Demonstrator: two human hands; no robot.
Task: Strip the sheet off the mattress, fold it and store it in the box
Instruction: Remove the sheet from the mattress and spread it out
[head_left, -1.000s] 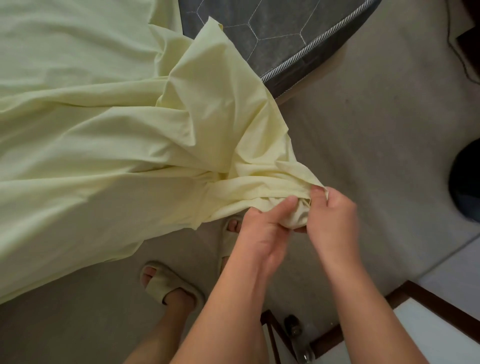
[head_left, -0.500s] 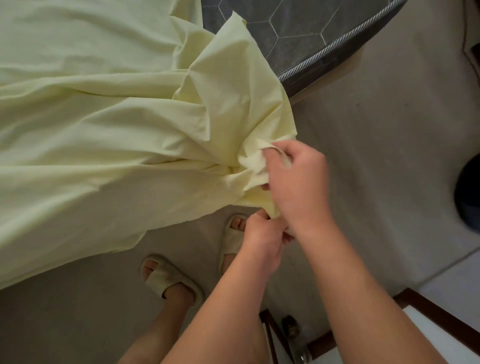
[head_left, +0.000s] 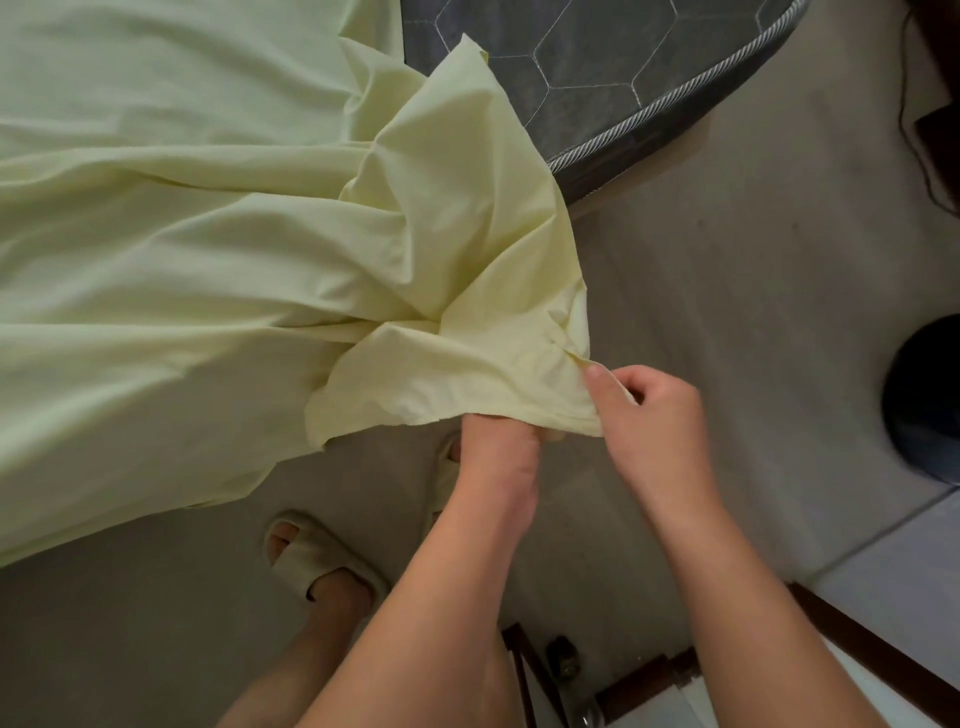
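Note:
The pale yellow sheet (head_left: 208, 249) lies bunched over the left part of the bed and hangs off its edge toward the floor. At the top, a bared corner of the dark grey quilted mattress (head_left: 597, 57) with white piping shows. My right hand (head_left: 649, 415) pinches the sheet's hem at its lower right corner, thumb on top. My left hand (head_left: 498, 441) reaches up under the same corner, its fingers hidden inside the cloth, gripping it. No box is in view.
Grey floor (head_left: 727, 260) lies to the right of the bed. My feet in beige slippers (head_left: 317, 561) stand below the sheet. A dark round object (head_left: 924, 400) sits at the right edge, and dark-framed white furniture (head_left: 883, 649) at the lower right.
My right hand slid down and to the right along the hem, spreading the corner out. My left hand went under the cloth. The corner now hangs wider.

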